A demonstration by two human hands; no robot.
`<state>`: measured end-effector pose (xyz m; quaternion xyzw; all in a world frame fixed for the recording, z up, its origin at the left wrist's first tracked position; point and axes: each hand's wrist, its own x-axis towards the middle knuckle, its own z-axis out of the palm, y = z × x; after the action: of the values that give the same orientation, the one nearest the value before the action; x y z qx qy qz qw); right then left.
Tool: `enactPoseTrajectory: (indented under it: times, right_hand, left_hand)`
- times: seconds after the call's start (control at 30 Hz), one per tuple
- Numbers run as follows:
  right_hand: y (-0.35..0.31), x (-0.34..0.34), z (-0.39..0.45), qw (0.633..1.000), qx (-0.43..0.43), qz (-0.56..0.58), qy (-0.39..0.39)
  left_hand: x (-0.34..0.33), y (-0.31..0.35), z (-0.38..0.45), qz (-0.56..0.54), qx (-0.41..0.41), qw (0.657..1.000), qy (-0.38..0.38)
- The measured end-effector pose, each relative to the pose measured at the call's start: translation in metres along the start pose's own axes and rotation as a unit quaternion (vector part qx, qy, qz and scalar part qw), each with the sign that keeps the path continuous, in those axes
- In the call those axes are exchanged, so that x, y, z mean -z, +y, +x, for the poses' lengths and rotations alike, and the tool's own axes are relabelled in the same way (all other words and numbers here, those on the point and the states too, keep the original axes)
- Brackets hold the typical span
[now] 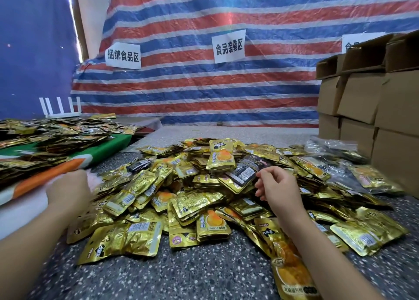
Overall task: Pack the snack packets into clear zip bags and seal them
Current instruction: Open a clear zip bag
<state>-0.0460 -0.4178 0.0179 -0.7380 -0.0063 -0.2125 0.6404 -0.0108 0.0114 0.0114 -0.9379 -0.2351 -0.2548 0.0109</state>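
A big heap of gold snack packets (pixel 195 200) lies on the speckled floor in front of me. My right hand (pixel 278 188) hovers over the heap's right side, its fingers curled, and its thumb and forefinger pinch the edge of a black packet (pixel 246 170) lifted slightly off the pile. My left hand (pixel 68 192) is blurred at the heap's left edge with its back toward me and its fingers hidden. Something pale and translucent (pixel 91 178) sits just beyond it. Clear zip bags (pixel 335 146), some holding packets (pixel 369 178), lie at the right.
Stacked cardboard boxes (pixel 371 104) stand at the right. A second heap of gold packets (pixel 52 136) covers a green and orange mat (pixel 113 147) at the left, with a white router (pixel 61 109) behind it. A striped tarp with paper signs (pixel 229 46) closes off the back.
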Motion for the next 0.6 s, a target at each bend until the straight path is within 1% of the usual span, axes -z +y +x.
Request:
enactPoseTrajectory:
  times: [0.07,0.13,0.2,0.3,0.37,0.43,0.5,0.6]
  right_hand:
    - [0.0,0.0,-0.001,1.0,0.002,0.004,0.008]
    - [-0.001,0.002,-0.003,1.0,0.002,0.011,0.016]
    - [-0.002,0.003,-0.003,1.0,0.002,0.023,0.017]
    - [-0.007,0.004,-0.004,0.999,-0.012,0.053,0.0]
    - [-0.009,0.003,-0.006,0.996,-0.035,0.071,-0.031]
    - [-0.011,0.001,-0.007,0.991,-0.069,0.095,-0.068]
    - [-0.012,-0.002,-0.009,0.98,-0.11,0.138,-0.096]
    - [-0.012,-0.005,-0.009,0.969,-0.142,0.173,-0.108]
  left_hand:
    - [0.016,0.016,0.005,-0.07,-0.011,0.996,0.062]
    - [0.04,0.046,0.006,-0.197,-0.026,0.972,0.129]
    - [0.067,0.084,-0.004,-0.308,-0.068,0.93,0.191]
    - [0.095,0.143,-0.044,-0.439,-0.156,0.855,0.226]
    - [0.103,0.174,-0.078,-0.489,-0.209,0.813,0.236]
    - [0.098,0.196,-0.109,-0.512,-0.26,0.787,0.226]
    - [0.087,0.209,-0.137,-0.531,-0.292,0.773,0.188]
    - [0.066,0.213,-0.164,-0.534,-0.324,0.768,0.138]
